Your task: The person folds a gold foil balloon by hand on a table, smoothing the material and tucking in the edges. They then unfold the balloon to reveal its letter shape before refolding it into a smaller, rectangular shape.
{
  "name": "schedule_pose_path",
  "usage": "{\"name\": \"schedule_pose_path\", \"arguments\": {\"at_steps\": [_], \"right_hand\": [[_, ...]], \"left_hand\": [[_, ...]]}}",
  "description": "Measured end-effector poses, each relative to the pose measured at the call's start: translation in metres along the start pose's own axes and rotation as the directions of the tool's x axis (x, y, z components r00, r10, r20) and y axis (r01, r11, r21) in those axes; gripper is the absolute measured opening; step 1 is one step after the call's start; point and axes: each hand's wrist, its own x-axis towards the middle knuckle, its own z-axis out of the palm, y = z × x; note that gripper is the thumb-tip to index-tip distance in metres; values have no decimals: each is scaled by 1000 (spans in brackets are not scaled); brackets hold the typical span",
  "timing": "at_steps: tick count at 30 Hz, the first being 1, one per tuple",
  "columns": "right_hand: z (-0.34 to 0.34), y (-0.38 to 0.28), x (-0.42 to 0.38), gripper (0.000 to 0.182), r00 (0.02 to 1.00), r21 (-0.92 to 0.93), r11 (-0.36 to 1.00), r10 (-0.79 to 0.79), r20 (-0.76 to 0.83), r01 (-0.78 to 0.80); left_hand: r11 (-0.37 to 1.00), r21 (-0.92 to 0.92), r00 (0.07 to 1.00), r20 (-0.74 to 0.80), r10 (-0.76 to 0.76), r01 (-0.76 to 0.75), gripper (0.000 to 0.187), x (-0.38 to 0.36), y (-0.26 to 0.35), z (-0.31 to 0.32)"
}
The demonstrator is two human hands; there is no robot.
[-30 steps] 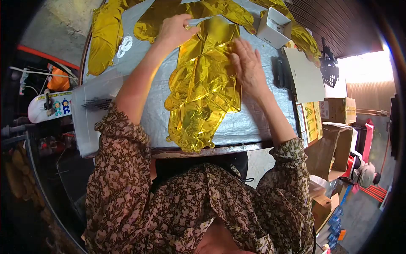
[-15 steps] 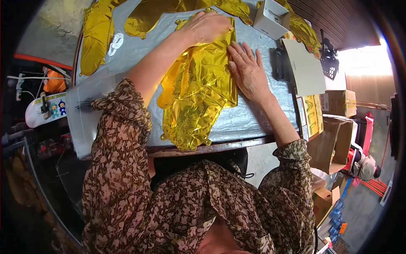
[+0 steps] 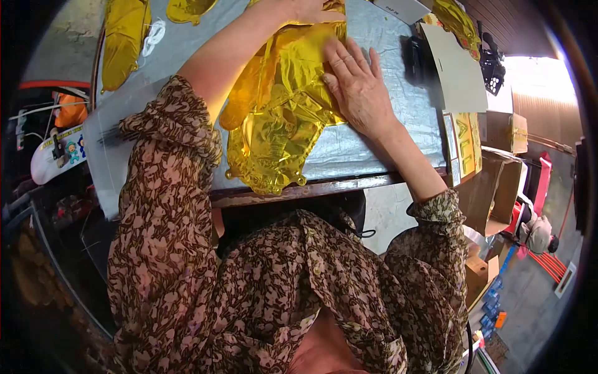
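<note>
A gold foil balloon (image 3: 274,140), flat and wrinkled, lies on the grey-covered table with its lower end close to the front edge. My left hand (image 3: 308,9) rests on its far part at the top of the view. The frame cuts that hand off, and its grip is not visible. My right hand (image 3: 361,96) lies palm down along the balloon's right side. Its fingers are spread, with the tips at the foil and nothing held.
More gold foil (image 3: 128,43) lies at the far left beside white string (image 3: 154,36). Clear plastic sheeting (image 3: 118,143) hangs over the left edge. On the right are a white box (image 3: 402,9), a dark object (image 3: 414,60), a card sheet (image 3: 455,71) and cardboard boxes (image 3: 492,193).
The camera view has tilted, so the table sits higher in the frame. My left hand has moved partly out at the top. My right hand remains beside the balloon, fingers still spread.
</note>
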Motion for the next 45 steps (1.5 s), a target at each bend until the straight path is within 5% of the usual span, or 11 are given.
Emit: {"name": "schedule_pose_path", "arguments": {"at_steps": [8, 10, 11, 17, 28, 30, 33, 35, 37, 40, 45], "right_hand": [[-32, -34, -27, 56, 984, 372, 928, -90, 151, 27], [-45, -25, -25, 56, 984, 722, 673, 61, 166, -163], [-55, -18, -18, 57, 995, 631, 775, 69, -67, -12], [-31, 11, 6, 30, 974, 575, 818, 126, -190, 6], [8, -16, 44, 28, 995, 573, 814, -72, -66, 97], [10, -14, 47, 33, 996, 632, 770, -86, -37, 90], [1, -18, 52, 38, 989, 602, 794, -141, 47, 85], [-4, -18, 54, 42, 978, 588, 791, -210, 2, 169], [-8, -19, 57, 46, 967, 529, 825, -253, 33, 198], [-9, -16, 58, 47, 958, 506, 833, -282, 40, 224], [-7, -12, 57, 46, 959, 527, 824, -279, 55, 209]], "left_hand": [[998, 60, 999, -38, 31, -29, 44, -4, -7, 3], [999, 55, 1000, -2, -2, 2, 45, -5, -4, 3], [999, 44, 1000, 2, -3, 3, 45, -6, -2, 4], [997, 81, 1000, 27, -10, 8, 44, -2, -6, 4], [999, 39, 999, -51, -11, 13, 43, -8, -11, 6], [975, -206, 989, -108, -102, 79, 43, -15, -17, -4], [920, -178, 892, -234, -385, 351, 45, -66, -2, -53], [731, 89, 733, 18, -680, 677, 35, -118, 20, -82], [597, 75, 583, 148, -799, 799, 46, -160, 46, -93], [661, 59, 661, -159, -734, 748, 53, -194, 84, -68], [617, 140, 630, -95, -770, 775, 68, -172, 118, -54]]}}
